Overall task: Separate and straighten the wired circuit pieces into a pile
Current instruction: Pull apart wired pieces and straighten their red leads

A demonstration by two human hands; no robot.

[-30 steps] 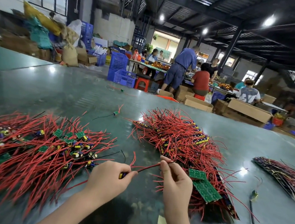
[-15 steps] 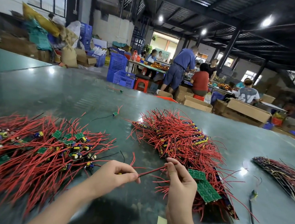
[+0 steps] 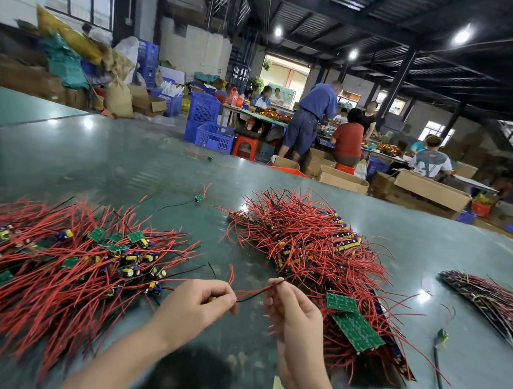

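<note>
Head view, taking stock around the green table (image 3: 429,244). Hands: two. Left hand (image 3: 192,307) is curling its fingers and pinching one end of a wire (image 3: 256,292); a bit of yellow is showing inside the grip, too hidden to identify. Right hand (image 3: 293,312) is pinching the other end of that wire at its fingertips, so the wire is stretching between the two hands just above the table's near edge.

Heaps of wired circuit pieces: three. Loose heap (image 3: 60,258) is spreading over the table's left side, red leads tangling round small green boards. Stacked pile (image 3: 311,260) is lying at the table's middle, running toward the near edge, with two larger green boards (image 3: 358,328) resting on its near end, just beside the right hand. Dark bundle (image 3: 492,299) is sitting at the table's right edge.

Stray pieces on the table: three. One (image 3: 199,198) is lying beyond the heaps, one (image 3: 209,158) further back, one (image 3: 441,336) near the dark bundle.

Blue crates (image 3: 207,126) are standing past the table's far edge.
</note>
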